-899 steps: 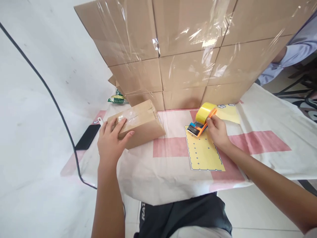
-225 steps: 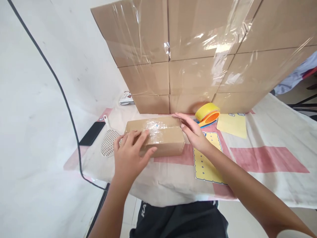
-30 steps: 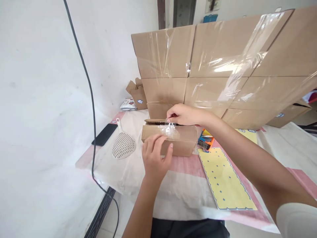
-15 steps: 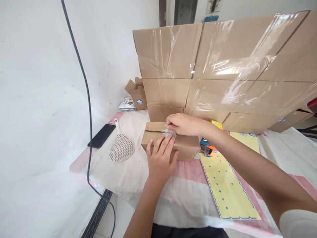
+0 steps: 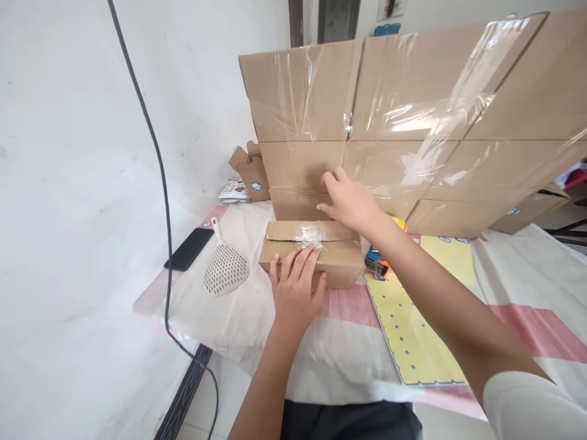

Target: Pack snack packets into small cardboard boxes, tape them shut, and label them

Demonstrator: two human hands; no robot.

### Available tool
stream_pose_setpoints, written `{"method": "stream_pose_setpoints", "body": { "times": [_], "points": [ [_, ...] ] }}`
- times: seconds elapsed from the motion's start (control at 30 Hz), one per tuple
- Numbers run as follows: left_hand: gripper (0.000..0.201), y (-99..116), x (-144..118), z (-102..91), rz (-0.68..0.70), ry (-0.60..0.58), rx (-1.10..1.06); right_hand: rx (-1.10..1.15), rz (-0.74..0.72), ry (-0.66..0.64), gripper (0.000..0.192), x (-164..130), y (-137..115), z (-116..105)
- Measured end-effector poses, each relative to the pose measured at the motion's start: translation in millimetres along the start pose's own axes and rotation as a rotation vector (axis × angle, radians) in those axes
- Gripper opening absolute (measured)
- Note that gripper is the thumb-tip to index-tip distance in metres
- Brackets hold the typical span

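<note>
A wall of stacked cartons (image 5: 403, 122) wrapped in clear film runs along the far edge of the cloth-covered table (image 5: 518, 275), leaving only a narrow strip of room behind the small cardboard box (image 5: 312, 252), which lies near the table's far left part with a crumpled patch of clear tape (image 5: 308, 234) over its top seam. A yellow sheet (image 5: 410, 336) reaches toward the near edge on the right, with open cloth beside it. A white perforated scoop (image 5: 225, 267) and a black phone (image 5: 189, 249) lie toward the left edge, well clear of the box. The left hand (image 5: 296, 292) rests flat on the box's near face, fingers (image 5: 300, 264) spread and extended, pressing rather than gripping. The right hand (image 5: 351, 200) hovers above the box's far edge, fingers loosely open and holding nothing; it may brush the cartons behind, though that is hard to judge. A tape dispenser (image 5: 376, 264) peeks out just under the right wrist.
</note>
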State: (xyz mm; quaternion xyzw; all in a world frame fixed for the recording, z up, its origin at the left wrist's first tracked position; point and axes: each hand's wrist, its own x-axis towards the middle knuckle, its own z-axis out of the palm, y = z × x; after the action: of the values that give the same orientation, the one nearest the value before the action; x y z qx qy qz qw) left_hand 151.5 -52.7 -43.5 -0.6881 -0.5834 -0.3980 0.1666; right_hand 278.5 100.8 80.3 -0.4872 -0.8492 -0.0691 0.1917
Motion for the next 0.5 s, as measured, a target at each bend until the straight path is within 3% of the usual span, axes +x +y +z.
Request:
{"method": "stream_pose_setpoints", "body": {
  "times": [0.13,0.23,0.3,0.37,0.5],
  "points": [
    [0.042,1,5,-1.0,-0.017,-0.037,0.019,0.271,0.086,0.35,0.013,-44,56,6],
    [0.057,0,1,6.9,-0.009,0.039,0.055,0.343,0.363,0.507,0.009,-101,115,5],
    [0.062,-4,-4,13.8,0.045,0.085,0.079,0.327,0.622,0.455,0.009,-141,156,2],
    [0.059,-12,-6,19.4,0.108,0.092,0.092,0.284,0.843,0.305,0.009,-176,192,3],
    [0.056,-37,10,24.3,0.182,0.04,0.046,0.204,1.094,0.086,0.005,-215,245,21]
  ]
}}
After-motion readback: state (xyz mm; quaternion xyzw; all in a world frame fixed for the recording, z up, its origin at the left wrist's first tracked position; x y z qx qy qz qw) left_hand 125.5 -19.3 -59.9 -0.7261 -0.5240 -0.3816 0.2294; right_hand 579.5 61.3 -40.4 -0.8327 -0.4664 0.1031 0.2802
